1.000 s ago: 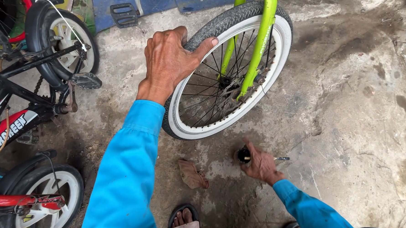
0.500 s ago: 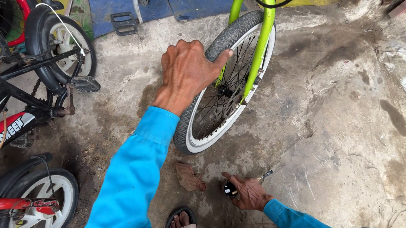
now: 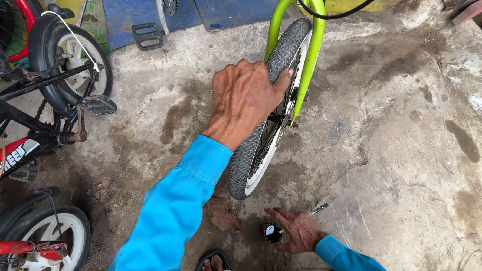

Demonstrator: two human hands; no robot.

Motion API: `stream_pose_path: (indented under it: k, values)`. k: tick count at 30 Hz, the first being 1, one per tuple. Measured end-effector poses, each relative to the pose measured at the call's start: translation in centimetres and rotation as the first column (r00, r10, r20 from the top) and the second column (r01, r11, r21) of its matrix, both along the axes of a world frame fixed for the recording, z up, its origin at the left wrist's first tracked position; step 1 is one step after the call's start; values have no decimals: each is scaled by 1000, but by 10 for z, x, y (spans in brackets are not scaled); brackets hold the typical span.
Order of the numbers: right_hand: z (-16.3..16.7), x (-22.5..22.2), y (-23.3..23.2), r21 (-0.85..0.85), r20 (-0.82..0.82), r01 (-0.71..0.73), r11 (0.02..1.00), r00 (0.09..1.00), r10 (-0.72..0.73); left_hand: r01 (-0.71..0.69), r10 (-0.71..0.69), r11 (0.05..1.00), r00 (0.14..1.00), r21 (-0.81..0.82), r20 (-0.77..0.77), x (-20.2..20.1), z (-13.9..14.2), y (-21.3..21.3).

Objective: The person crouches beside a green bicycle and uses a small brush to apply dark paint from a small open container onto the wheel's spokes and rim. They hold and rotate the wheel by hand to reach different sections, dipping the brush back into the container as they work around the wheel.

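left hand (image 3: 245, 100): fingers curled over the top of the tyre (image 3: 257, 147), gripping the tread just under the green fork (image 3: 312, 57).
right hand (image 3: 297, 230): loosely spread on the floor, small dark tin (image 3: 272, 233) touching the fingertips; can't tell if it's gripped.
tyre feel: probably knobbly, grippy rubber, wheel stiff and light; grab the tread, not the spokes.

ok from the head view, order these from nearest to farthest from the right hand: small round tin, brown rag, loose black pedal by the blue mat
1. Small round tin: touching the right hand, on its left.
2. Brown rag: on the floor farther left, below the wheel.
3. Loose black pedal: far off, upper left.
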State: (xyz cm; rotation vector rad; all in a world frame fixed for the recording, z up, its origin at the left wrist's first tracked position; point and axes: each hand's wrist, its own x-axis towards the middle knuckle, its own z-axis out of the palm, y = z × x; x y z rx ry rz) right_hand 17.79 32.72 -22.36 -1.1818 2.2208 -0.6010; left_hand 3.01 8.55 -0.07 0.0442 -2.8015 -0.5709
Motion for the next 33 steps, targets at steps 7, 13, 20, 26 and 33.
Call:
stream_pose_path:
  k: [7,13,20,26,33]
  values:
    - [50,-25,8,-198,-273,283,938,903,-330,-1,-2,998,999,69,38,-4,7,10]
    - [118,-41,21,-487,-352,287,825,800,-486,30,-41,994,993,102,107,-2,16,30]
    - [135,-38,14,-549,-359,308,777,752,-552,21,-28,997,994,74,104,-5,23,52]
    - [143,-43,2,-596,-366,319,736,709,-603,1,-10,999,982,48,189,-9,24,57]
    - [158,-49,-13,-566,-419,367,738,643,-641,-2,-4,999,993,53,115,-9,29,59]
